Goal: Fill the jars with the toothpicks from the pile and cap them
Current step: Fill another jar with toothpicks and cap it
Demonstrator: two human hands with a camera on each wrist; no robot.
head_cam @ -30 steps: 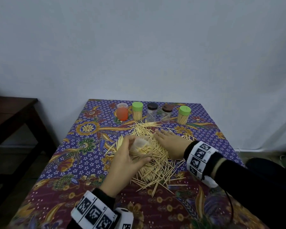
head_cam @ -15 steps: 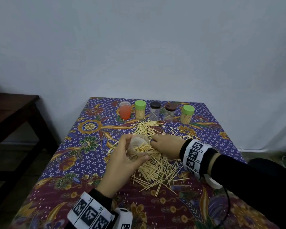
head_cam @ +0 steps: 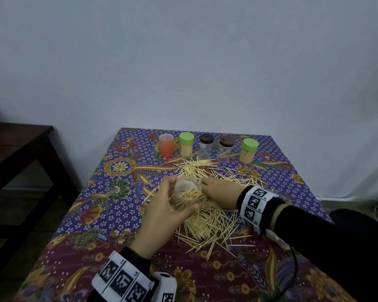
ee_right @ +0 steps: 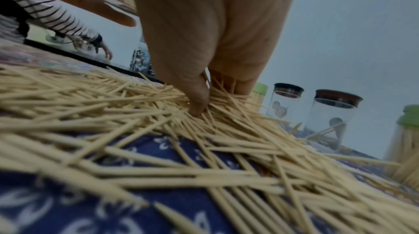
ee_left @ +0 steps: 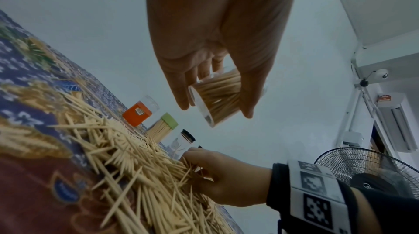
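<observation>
A big pile of toothpicks (head_cam: 207, 205) (ee_left: 136, 162) (ee_right: 158, 139) lies mid-table. My left hand (head_cam: 162, 212) (ee_left: 215, 108) grips an open clear jar (head_cam: 187, 194) (ee_left: 217, 101), partly full of toothpicks and tilted, just above the pile. My right hand (head_cam: 220, 190) (ee_left: 204, 169) (ee_right: 215, 101) lies palm down on the pile beside the jar, thumb and fingers curled into the toothpicks and pinching some. At the back stand an orange jar (head_cam: 166, 146), two green-capped jars of toothpicks (head_cam: 186, 144) (head_cam: 248, 150) and two dark-capped, nearly empty jars (head_cam: 206, 146) (head_cam: 225, 149).
A floral cloth (head_cam: 109, 203) covers the table. A dark wooden table (head_cam: 20, 149) stands to the left and a white wall behind. In the left wrist view a fan (ee_left: 362, 166) stands at the right; another person's striped sleeve (ee_right: 45, 10) shows in the right wrist view.
My right hand has slid left along the pile toward the jar and its fingers have curled into the toothpicks. The left hand still holds the jar in about the same place.
</observation>
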